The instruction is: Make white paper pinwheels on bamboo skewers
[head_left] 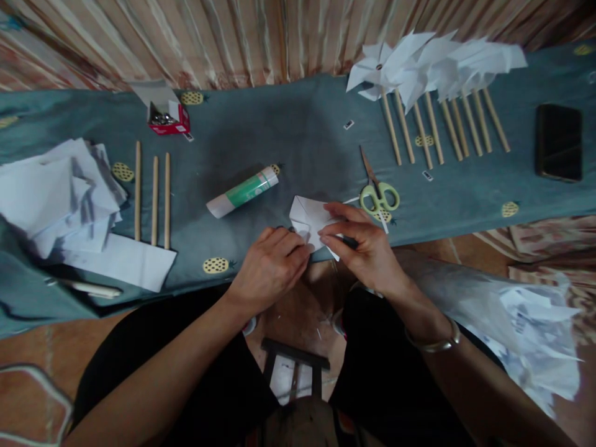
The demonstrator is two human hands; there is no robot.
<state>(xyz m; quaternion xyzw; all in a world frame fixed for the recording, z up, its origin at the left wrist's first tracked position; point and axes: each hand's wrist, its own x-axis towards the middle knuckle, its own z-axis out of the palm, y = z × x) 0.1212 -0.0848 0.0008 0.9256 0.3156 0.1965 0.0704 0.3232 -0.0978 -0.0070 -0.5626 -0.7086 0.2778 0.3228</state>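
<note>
A creased piece of white paper (311, 214) lies at the front edge of the table, held between both hands. My left hand (278, 261) has its fingers curled together on the paper's lower left part. With thumb and fingers, my right hand (361, 242) pinches the paper's right side. Just beyond the right hand rest green-handled scissors (379, 195), blades pointing away and slightly left. To the left of the paper lies a glue stick (244, 191) with a green and white label. The fingertips partly hide the folds.
White paper pinwheels (419, 68) on wooden sticks lie at the back right, near a black phone (559, 143). At left are a paper stack (60, 192), three loose sticks (155, 198) and an open red box (170, 121) of small metal pieces. A plastic bag (535, 335) of paper scraps stands below right.
</note>
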